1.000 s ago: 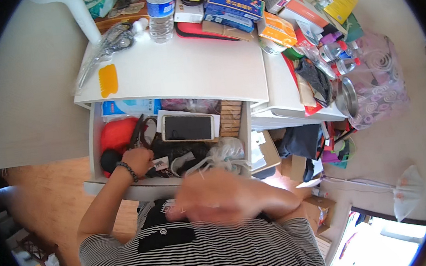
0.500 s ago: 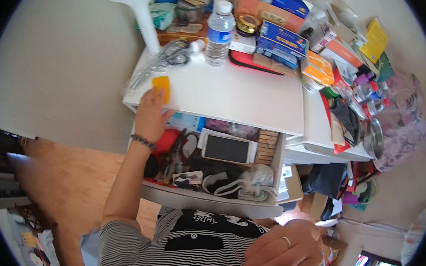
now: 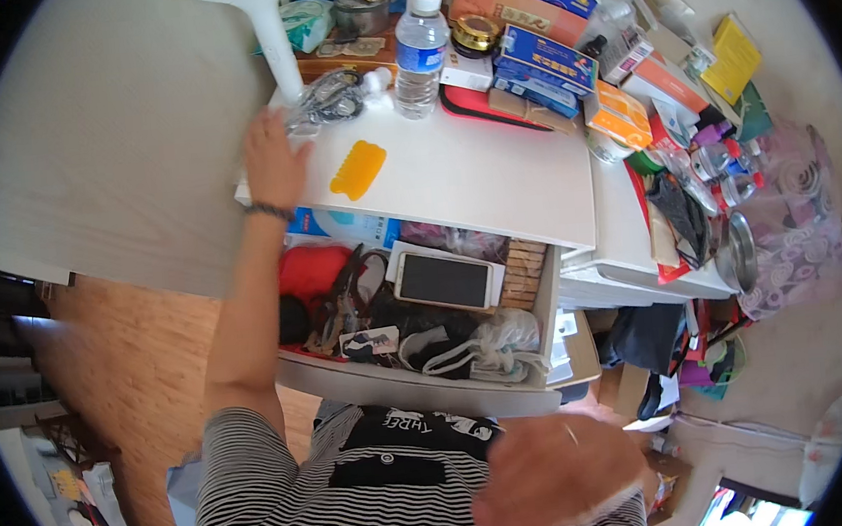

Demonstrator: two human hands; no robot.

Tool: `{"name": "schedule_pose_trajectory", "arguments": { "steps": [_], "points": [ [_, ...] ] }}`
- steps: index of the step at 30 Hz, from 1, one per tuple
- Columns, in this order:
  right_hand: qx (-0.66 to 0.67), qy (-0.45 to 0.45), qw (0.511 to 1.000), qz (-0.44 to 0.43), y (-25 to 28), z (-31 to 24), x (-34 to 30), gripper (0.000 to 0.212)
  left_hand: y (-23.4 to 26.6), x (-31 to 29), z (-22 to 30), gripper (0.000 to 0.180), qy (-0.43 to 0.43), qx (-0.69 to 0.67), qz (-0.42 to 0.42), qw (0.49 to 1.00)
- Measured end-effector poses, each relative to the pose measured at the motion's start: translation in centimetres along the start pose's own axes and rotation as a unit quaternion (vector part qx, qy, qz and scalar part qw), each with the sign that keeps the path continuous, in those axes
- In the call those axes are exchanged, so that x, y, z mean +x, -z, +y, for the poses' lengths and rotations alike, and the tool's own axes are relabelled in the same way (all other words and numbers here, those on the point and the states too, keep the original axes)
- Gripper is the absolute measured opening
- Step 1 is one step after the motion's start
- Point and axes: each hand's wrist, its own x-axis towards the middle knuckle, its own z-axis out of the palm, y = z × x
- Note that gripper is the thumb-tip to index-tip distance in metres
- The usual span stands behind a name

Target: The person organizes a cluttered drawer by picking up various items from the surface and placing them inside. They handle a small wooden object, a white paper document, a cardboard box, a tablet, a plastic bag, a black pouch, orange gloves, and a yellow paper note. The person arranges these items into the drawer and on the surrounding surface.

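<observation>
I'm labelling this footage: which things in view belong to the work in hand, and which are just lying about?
Apparently in use:
- bagged cable, nearest the left hand
- yellow toothed scraper, close by
- open drawer

Lying about:
- water bottle
- gold-lidded jar
- phone in the drawer
- metal bowl

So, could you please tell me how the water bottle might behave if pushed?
The bottle may tip if pushed high, being tall and narrow; it could roll once down, given its round sides; its clear, thin-looking plastic probably dents.

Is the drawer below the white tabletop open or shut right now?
Open: the drawer sticks out past the front edge of the white tabletop, with a smartphone visible inside.
</observation>
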Motion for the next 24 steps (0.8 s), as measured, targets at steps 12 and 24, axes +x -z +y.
{"name": "schedule_pose_trajectory", "arguments": {
  "steps": [12,24],
  "points": [
    [-0.107,-0.31,0.898,0.293,1.4,5.1,-9.6,0.029,1.5,-0.4,-3.6,0.017,0.112,-0.209,-0.098,0.967],
    [-0.098,-0.378,0.893,0.225,1.8,10.1,-10.6,0.026,11.3,-14.4,-2.4,0.02,0.325,-0.492,-0.456,0.666]
  ]
}}
